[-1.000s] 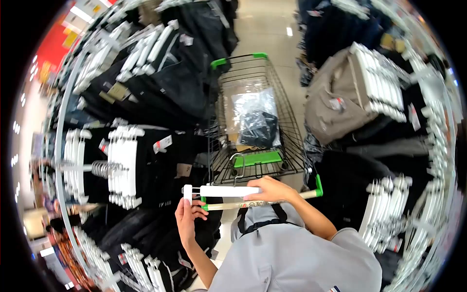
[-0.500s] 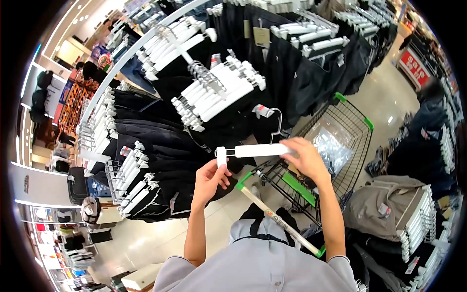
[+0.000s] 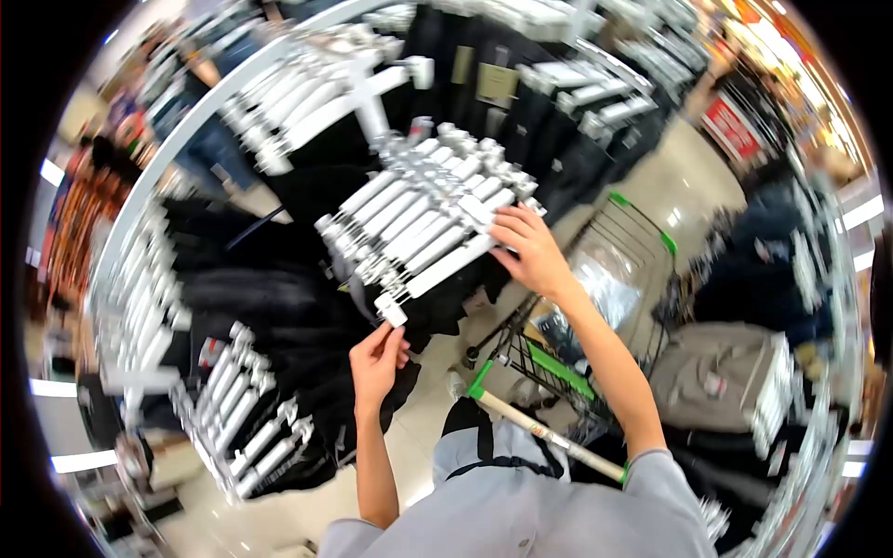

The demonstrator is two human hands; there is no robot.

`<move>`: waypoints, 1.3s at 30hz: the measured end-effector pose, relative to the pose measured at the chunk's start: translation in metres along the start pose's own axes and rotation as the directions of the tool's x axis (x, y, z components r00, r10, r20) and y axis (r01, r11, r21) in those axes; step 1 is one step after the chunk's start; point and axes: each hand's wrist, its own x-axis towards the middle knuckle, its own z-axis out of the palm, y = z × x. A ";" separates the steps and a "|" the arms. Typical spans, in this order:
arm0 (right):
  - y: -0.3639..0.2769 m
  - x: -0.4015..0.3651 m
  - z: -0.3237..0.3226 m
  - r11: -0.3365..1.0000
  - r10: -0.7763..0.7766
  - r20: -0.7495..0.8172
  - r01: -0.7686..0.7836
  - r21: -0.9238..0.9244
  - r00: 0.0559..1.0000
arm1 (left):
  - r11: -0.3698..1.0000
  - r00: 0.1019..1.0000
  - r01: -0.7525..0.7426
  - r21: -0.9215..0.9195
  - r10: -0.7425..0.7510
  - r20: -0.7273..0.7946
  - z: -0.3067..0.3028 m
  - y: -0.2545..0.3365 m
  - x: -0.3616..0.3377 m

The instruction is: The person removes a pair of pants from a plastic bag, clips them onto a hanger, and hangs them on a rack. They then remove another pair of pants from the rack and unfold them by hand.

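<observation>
The white clip hanger (image 3: 453, 267) sits at the front of a row of similar white hangers (image 3: 391, 212) on the rack, with black garments (image 3: 358, 237) below. My left hand (image 3: 374, 365) pinches the clip at the hanger's lower left end, thumb and fingers closed. At the opposite end, my right hand (image 3: 528, 244) has its fingers closed over the hanger's upper right end. Motion blur hides exactly how the right fingertips grip. Whether the hanger's hook is on the rail cannot be made out.
A shopping cart (image 3: 530, 423) with green corners stands at my right front, a clear plastic package (image 3: 600, 284) inside it. Curved rack rails (image 3: 153, 172) run around the left and back. Taupe garments (image 3: 714, 377) hang at the right. A red sale sign (image 3: 731, 128) stands farther off.
Both hands have moved forward with the white hanger, from in front of my body to the row on the rack. The hanger is now tilted, its right end higher. The view has turned slightly.
</observation>
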 end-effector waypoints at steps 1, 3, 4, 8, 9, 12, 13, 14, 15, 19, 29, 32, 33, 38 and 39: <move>-0.011 -0.006 -0.004 0.994 0.042 -0.067 -0.048 -0.096 0.997 | 1.000 1.000 -0.007 0.019 0.007 0.019 -0.004 -0.010 0.000; -0.019 -0.041 -0.008 0.969 0.223 -0.194 -0.239 -0.063 0.955 | 0.991 0.999 0.043 0.127 -0.043 -0.002 -0.007 -0.011 -0.002; -0.021 -0.064 -0.008 0.928 0.362 -0.247 -0.372 0.006 0.899 | 0.985 0.998 0.058 0.163 -0.063 0.025 -0.010 -0.015 -0.002; -0.014 -0.202 -0.004 0.623 0.774 -0.122 -0.782 -0.034 0.622 | 0.955 0.959 0.128 0.268 -0.189 0.213 -0.013 -0.040 -0.001; -0.012 -0.248 0.001 0.542 0.834 -0.097 -0.840 -0.036 0.543 | 0.941 0.938 0.122 0.315 -0.213 0.274 -0.010 -0.046 0.002; -0.034 -0.333 -0.005 0.335 0.928 -0.140 -0.938 -0.092 0.346 | 0.896 0.865 0.076 0.437 -0.278 0.418 0.014 -0.051 0.009; -0.043 -0.346 -0.012 0.266 0.953 -0.139 -0.963 -0.051 0.270 | 0.885 0.837 0.025 0.466 -0.273 0.474 0.022 -0.054 0.013; -0.047 -0.362 -0.014 0.242 0.956 -0.157 -0.968 -0.063 0.249 | 0.878 0.814 0.013 0.479 -0.288 0.505 0.036 -0.050 0.017; -0.049 -0.378 -0.014 0.216 0.958 -0.176 -0.973 -0.077 0.226 | 0.840 0.798 -0.046 0.541 -0.294 0.525 0.051 -0.044 0.019; -0.043 -0.400 -0.024 0.116 0.959 -0.255 -0.993 -0.034 0.120 | 0.657 0.699 -0.288 0.697 -0.353 0.622 0.103 -0.044 0.026; 0.045 -0.444 -0.066 -0.004 0.961 -0.276 -0.999 0.036 -0.014 | 0.394 0.661 -0.475 0.787 -0.431 0.614 0.185 -0.103 -0.009; 0.108 -0.450 -0.083 0.010 0.978 -0.209 -1.000 -0.002 0.011 | 0.397 0.749 -0.407 0.823 -0.370 0.549 0.197 -0.122 -0.017; 0.136 -0.453 -0.084 0.030 0.983 -0.181 -0.999 -0.027 0.034 | 0.368 0.760 -0.398 0.840 -0.380 0.527 0.201 -0.118 -0.020; 0.304 -0.477 -0.052 0.168 0.983 -0.052 -0.977 -0.133 0.176 | 0.319 0.771 -0.369 0.873 -0.419 0.479 0.219 -0.135 -0.008; 0.341 -0.488 -0.038 0.178 0.983 -0.017 -0.969 -0.169 0.183 | 0.285 0.773 -0.375 0.882 -0.429 0.467 0.223 -0.139 -0.005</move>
